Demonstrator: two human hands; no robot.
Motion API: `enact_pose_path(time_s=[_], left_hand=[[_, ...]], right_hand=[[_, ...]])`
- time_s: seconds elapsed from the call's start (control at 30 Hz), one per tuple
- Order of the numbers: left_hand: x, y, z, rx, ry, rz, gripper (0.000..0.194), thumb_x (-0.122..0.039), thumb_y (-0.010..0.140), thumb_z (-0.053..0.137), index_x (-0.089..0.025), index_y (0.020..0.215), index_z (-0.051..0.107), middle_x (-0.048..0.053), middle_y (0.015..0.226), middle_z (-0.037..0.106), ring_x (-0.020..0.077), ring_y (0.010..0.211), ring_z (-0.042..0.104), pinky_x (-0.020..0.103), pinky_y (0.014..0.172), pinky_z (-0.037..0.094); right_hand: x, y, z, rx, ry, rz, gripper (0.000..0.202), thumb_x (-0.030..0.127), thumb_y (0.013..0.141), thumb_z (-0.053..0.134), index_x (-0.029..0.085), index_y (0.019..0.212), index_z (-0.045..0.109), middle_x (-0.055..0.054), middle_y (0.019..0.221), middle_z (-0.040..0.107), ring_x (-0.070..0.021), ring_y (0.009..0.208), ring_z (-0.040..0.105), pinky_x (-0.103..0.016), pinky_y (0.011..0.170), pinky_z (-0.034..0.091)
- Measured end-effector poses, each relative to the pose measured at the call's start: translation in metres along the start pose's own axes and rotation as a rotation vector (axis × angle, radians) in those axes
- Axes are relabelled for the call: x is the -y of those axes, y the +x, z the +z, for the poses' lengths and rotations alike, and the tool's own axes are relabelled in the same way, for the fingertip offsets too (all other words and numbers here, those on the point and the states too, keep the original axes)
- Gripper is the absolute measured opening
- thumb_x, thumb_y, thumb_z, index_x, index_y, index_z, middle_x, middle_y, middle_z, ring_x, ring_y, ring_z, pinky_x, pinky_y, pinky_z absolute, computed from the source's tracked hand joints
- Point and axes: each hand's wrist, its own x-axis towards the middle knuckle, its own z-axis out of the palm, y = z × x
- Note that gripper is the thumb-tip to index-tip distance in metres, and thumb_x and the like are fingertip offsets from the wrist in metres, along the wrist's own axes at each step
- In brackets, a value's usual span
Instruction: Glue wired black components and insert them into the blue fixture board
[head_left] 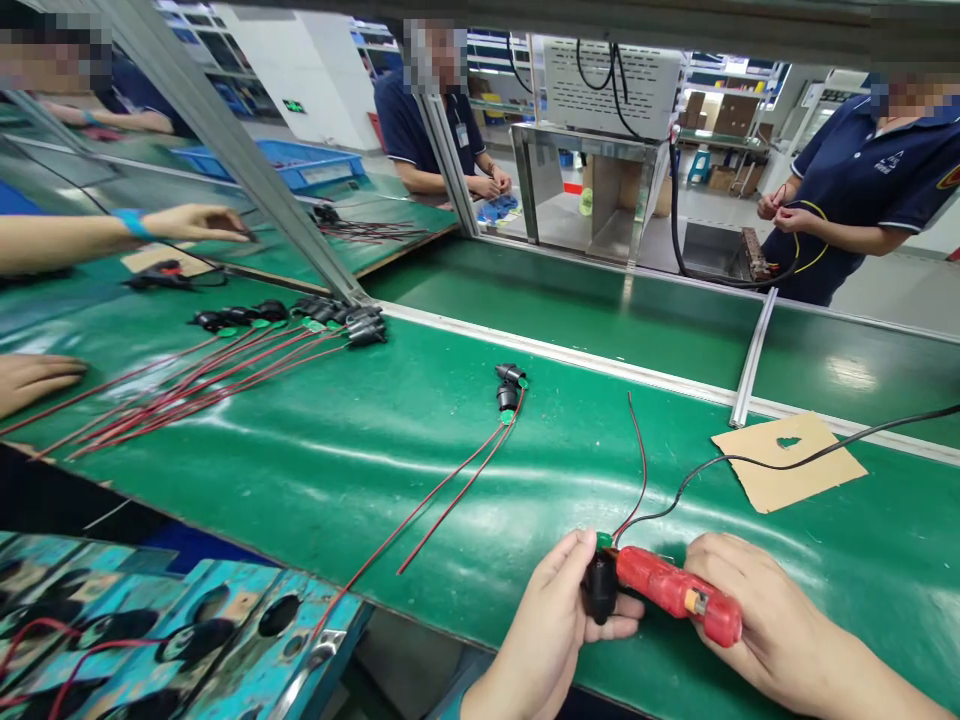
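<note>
Between the thumb and fingers of my left hand (551, 620), a black plug-like housing (600, 590) is gripped, with a small green board at its top. A thin red wire (642, 460) rises from that board. My right hand (757, 610) is closed round a red tool that looks like a glue gun (660, 580), its grip partly hidden. The tool's front end meets or nearly meets the housing beside the green board. A black cord (697, 472) runs from near the tool across the bench to the right edge.
Two similar black housings (508, 388) with red wires lie left of my hands. Several more wired housings (300, 316) are piled farther left. A co-worker's hand (41, 382) rests there. Cardboard (795, 460) lies right, a teal fixture (277, 600) lower left, metal rails (570, 350) beyond.
</note>
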Motion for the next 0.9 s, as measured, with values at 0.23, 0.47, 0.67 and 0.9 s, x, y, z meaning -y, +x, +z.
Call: enact_pose_path(time_s=[0.23,0.47,0.67,0.9], left_hand=[[-0.0027,-0.0045,0.0033,-0.005,-0.013,-0.040,0.034,-0.050,0.097,0.055,-0.016,0.100,0.056,0.011,0.083,0.076,0.0207,0.065,0.073,0.034,0.063,0.061],[-0.0043,-0.0074,0.0029,0.001,-0.046,-0.051,0.038,-0.053,0.091,0.062,-0.015,0.099,0.059,0.012,0.084,0.077,0.0221,0.067,0.074,0.035,0.064,0.062],[-0.0059,-0.0086,0.0046,0.004,-0.063,-0.051,0.037,-0.053,0.088,0.066,-0.017,0.094,0.060,0.009,0.084,0.077,0.0209,0.067,0.074,0.034,0.065,0.062],[-0.0040,-0.0068,0.0005,0.021,-0.080,-0.100,0.037,-0.053,0.090,0.064,-0.017,0.096,0.062,0.011,0.087,0.078,0.0214,0.067,0.074,0.036,0.066,0.062]], right_hand=[[0.0023,0.0011,0.0025,-0.031,-0.010,-0.017,0.011,0.023,0.103,0.043,0.023,0.092,0.042,-0.001,0.083,0.054,-0.0173,0.070,0.048,-0.030,0.063,0.038],[0.0031,-0.0003,0.0031,-0.023,-0.046,-0.015,0.014,0.027,0.105,0.042,0.023,0.092,0.041,-0.001,0.082,0.054,-0.0169,0.070,0.047,-0.030,0.064,0.037],[0.0058,0.0014,0.0012,-0.011,-0.076,-0.013,0.016,0.028,0.105,0.041,0.023,0.089,0.040,-0.001,0.080,0.053,-0.0171,0.068,0.047,-0.030,0.063,0.036],[0.0067,0.0003,0.0027,0.004,-0.109,0.003,0.017,0.028,0.104,0.043,0.023,0.088,0.040,0.000,0.078,0.052,-0.0165,0.066,0.044,-0.029,0.062,0.033]])
